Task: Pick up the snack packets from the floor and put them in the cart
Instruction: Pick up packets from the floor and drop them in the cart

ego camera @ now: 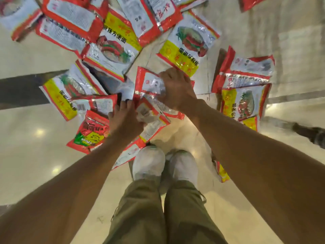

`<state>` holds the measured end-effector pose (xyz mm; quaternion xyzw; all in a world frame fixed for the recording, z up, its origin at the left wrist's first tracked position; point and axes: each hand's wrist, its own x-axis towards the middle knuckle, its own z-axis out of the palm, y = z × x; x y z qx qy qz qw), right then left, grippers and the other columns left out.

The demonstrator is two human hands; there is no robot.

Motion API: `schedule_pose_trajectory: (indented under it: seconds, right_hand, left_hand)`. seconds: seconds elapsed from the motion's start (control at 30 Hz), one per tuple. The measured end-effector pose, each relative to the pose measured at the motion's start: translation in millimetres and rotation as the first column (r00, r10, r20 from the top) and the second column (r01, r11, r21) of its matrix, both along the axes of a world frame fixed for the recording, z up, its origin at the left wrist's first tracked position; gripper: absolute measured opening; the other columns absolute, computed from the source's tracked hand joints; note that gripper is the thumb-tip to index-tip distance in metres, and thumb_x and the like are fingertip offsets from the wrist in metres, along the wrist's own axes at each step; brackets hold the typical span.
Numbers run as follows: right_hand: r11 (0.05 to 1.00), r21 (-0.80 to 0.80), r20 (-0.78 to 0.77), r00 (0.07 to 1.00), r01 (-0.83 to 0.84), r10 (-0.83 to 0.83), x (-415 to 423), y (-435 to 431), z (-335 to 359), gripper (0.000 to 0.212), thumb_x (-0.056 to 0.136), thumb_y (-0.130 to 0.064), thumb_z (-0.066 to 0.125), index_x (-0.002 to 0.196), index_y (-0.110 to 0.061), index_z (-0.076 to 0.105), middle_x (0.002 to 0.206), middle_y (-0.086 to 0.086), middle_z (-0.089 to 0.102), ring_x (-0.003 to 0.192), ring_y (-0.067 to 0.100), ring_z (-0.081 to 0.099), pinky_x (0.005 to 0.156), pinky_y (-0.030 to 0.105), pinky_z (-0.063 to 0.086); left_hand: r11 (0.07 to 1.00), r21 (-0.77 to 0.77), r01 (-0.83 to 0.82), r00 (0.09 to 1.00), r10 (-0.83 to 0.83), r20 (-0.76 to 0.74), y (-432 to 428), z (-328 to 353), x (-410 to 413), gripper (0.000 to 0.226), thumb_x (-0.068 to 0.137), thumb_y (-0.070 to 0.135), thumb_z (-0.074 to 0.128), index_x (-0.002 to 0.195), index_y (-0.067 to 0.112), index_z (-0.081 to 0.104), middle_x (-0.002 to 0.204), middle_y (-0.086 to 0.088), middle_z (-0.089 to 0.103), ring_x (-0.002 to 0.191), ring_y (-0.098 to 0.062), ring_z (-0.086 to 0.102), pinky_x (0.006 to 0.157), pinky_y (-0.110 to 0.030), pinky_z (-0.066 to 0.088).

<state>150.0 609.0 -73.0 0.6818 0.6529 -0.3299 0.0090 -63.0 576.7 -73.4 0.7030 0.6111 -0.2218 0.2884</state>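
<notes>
Under the curled fingers of the right hand (pixel 175 90) sits a red-edged packet (pixel 148 80), gripped near its middle; the left hand (pixel 124 120) curls round a second packet (pixel 151 120) just below those fingers. The two overlap and the film looks slick, so either may slip free on lifting or drag a neighbour (pixel 93 134) along. No cart is in view.

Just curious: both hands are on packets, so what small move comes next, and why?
Probably lift both hands: the right hand grips a red-and-silver foil snack packet, the left hand holds a second packet beside it, both among the pile on the pale glossy floor.
</notes>
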Motion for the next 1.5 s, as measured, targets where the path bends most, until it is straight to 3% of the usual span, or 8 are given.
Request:
schedule_pose_trajectory:
  seconds: [0.2, 0.3, 0.67, 0.93, 1.07, 1.2, 1.37, 1.5]
  right_hand:
    - [0.990, -0.117, 0.107, 0.992, 0.076, -0.064, -21, -8, -7, 0.073, 0.082, -0.057, 0.076, 0.131, -0.006, 0.057, 0.135, 0.020, 0.053, 0.131, 0.043, 0.047, 0.108, 0.051, 0.038]
    - [0.978, -0.130, -0.078, 0.982, 0.162, -0.173, -11, -14, 4, 0.061, 0.080, -0.052, 0.073, 0.109, 0.001, 0.066, 0.107, 0.024, 0.068, 0.103, 0.044, 0.063, 0.079, 0.042, 0.049]
    - [0.795, -0.289, -0.305, 0.736, 0.534, -0.605, 49, 35, 153, 0.052, 0.073, -0.028, 0.087, 0.122, -0.019, 0.070, 0.119, 0.002, 0.077, 0.109, 0.023, 0.072, 0.096, 0.047, 0.059]
    - [0.754, -0.225, -0.553, 0.557, 0.617, -0.620, 88, 102, 376, 0.030, 0.085, -0.001, 0.082, 0.112, -0.003, 0.069, 0.084, -0.012, 0.075, 0.068, -0.005, 0.069, 0.060, 0.023, 0.056]
    - [0.700, -0.208, -0.634, 0.451, 0.684, -0.629, 102, 103, 507, 0.027, 0.084, -0.009, 0.085, 0.106, -0.016, 0.071, 0.089, -0.002, 0.076, 0.070, 0.009, 0.067, 0.060, 0.032, 0.055]
    - [0.638, -0.212, -0.690, 0.348, 0.740, -0.634, 119, 88, 646, 0.028, 0.088, 0.004, 0.076, 0.107, -0.011, 0.063, 0.082, 0.000, 0.072, 0.056, 0.004, 0.059, 0.053, 0.022, 0.047]
    - [0.567, -0.134, -0.704, 0.324, 0.813, -0.632, 132, 55, 816, 0.035, 0.071, -0.006, 0.087, 0.097, -0.022, 0.069, 0.078, -0.006, 0.074, 0.062, 0.012, 0.062, 0.054, 0.028, 0.052]
    - [0.483, -0.027, -0.759, 0.297, 0.875, -0.580, 152, 19, 924, 0.035, 0.084, 0.007, 0.078, 0.116, -0.005, 0.069, 0.100, -0.003, 0.080, 0.089, 0.012, 0.075, 0.082, 0.032, 0.061]
  left_hand:
    - [0.992, -0.083, -0.100, 0.992, 0.106, 0.069, -8, -1, -11, 0.056, 0.070, 0.050, 0.090, 0.112, 0.025, 0.063, 0.112, 0.003, 0.070, 0.113, -0.028, 0.061, 0.099, -0.046, 0.035]
    - [0.965, -0.172, -0.198, 0.961, 0.226, 0.162, 1, 16, -15, 0.046, 0.075, 0.040, 0.090, 0.110, 0.020, 0.067, 0.106, 0.003, 0.070, 0.105, -0.025, 0.064, 0.097, -0.041, 0.043]
    - [0.624, -0.345, -0.701, 0.440, 0.759, 0.480, 79, 152, -25, 0.051, 0.075, 0.030, 0.094, 0.119, 0.020, 0.071, 0.108, 0.004, 0.080, 0.092, -0.020, 0.078, 0.080, -0.043, 0.064]
    - [0.703, -0.341, -0.624, 0.348, 0.641, 0.684, 166, 358, -5, 0.043, 0.087, 0.022, 0.085, 0.126, 0.016, 0.069, 0.114, -0.003, 0.079, 0.097, -0.022, 0.076, 0.068, -0.033, 0.059]
    - [0.727, -0.328, -0.604, 0.304, 0.590, 0.748, 198, 484, 3, 0.054, 0.082, 0.038, 0.088, 0.126, 0.016, 0.065, 0.118, -0.017, 0.075, 0.102, -0.036, 0.074, 0.067, -0.048, 0.058]
    - [0.765, -0.314, -0.563, 0.289, 0.537, 0.792, 206, 620, 14, 0.042, 0.088, 0.019, 0.082, 0.126, 0.020, 0.066, 0.115, 0.001, 0.078, 0.099, -0.019, 0.076, 0.072, -0.036, 0.059]
    - [0.821, -0.288, -0.492, 0.276, 0.461, 0.843, 191, 776, 35, 0.039, 0.093, 0.006, 0.075, 0.129, 0.014, 0.063, 0.112, 0.001, 0.079, 0.085, -0.010, 0.076, 0.066, -0.031, 0.061]
    - [0.849, -0.247, -0.468, 0.242, 0.391, 0.888, 175, 882, 57, 0.046, 0.093, 0.002, 0.073, 0.133, 0.020, 0.060, 0.109, 0.017, 0.078, 0.099, -0.006, 0.074, 0.079, -0.028, 0.061]
